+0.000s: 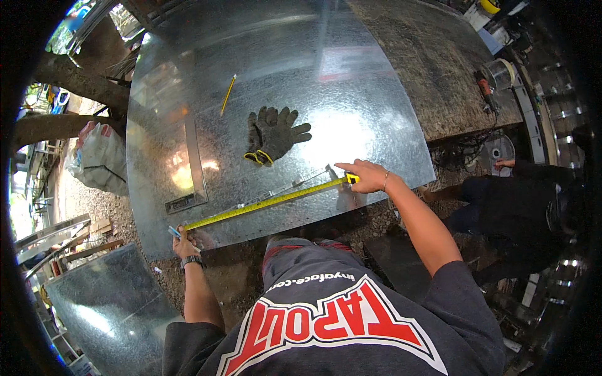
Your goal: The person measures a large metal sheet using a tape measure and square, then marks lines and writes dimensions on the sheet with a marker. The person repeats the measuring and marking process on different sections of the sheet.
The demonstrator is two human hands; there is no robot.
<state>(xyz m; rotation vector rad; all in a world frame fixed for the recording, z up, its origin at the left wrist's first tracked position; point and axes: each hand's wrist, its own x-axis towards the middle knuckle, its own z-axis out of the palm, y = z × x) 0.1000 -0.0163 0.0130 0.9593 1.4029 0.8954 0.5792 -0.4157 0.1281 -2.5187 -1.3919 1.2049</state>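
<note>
A large shiny metal sheet (263, 69) spreads out before me. Across its near part runs a yellow tape measure (269, 202), pulled out from left to right. My right hand (369, 177) grips the tape's case at the right end, index finger stretched out along the sheet. At the left end, near the sheet's corner, my left hand (185, 244) is closed around a slim light-blue pen (174, 232) beside the tape's tip. Whether its fingers also pinch the tip is too small to tell. A pair of dark work gloves (276, 131) with yellow cuffs lies beyond the tape.
A yellow pencil (228, 95) and a metal square (195, 164) rest on the sheet. An orange-and-black power tool (485, 91) lies on the brown board (433, 69) at right. Another person (514, 213) is at the right, near a fan (500, 149). A second sheet (113, 301) sits lower left.
</note>
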